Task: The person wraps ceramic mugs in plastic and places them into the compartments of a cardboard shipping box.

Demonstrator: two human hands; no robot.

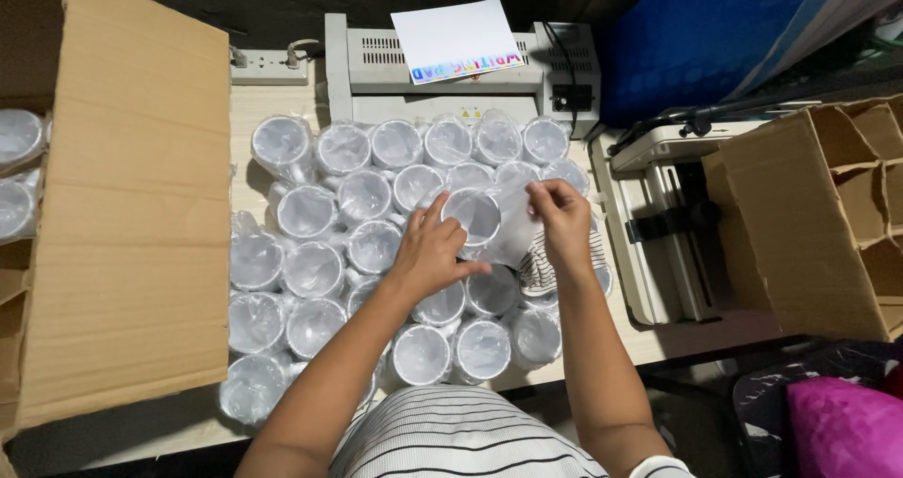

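Several white mugs [310, 271], each wrapped in clear plastic, stand packed together on the pale table [252, 97]. My left hand [428, 252] grips one mug [473, 215] lifted slightly above the rest, fingers around its side. My right hand [562, 216] pinches the clear plastic wrap [515, 224] of that mug and pulls it off to the right.
A large cardboard box [132, 205] with more wrapped mugs lies at the left. A grey laminator [376, 69] with a printed sheet [456, 38] sits at the back. A white press machine [658, 205] and a divided cardboard box [818, 205] stand at the right. A power strip [268, 64] lies at the back.
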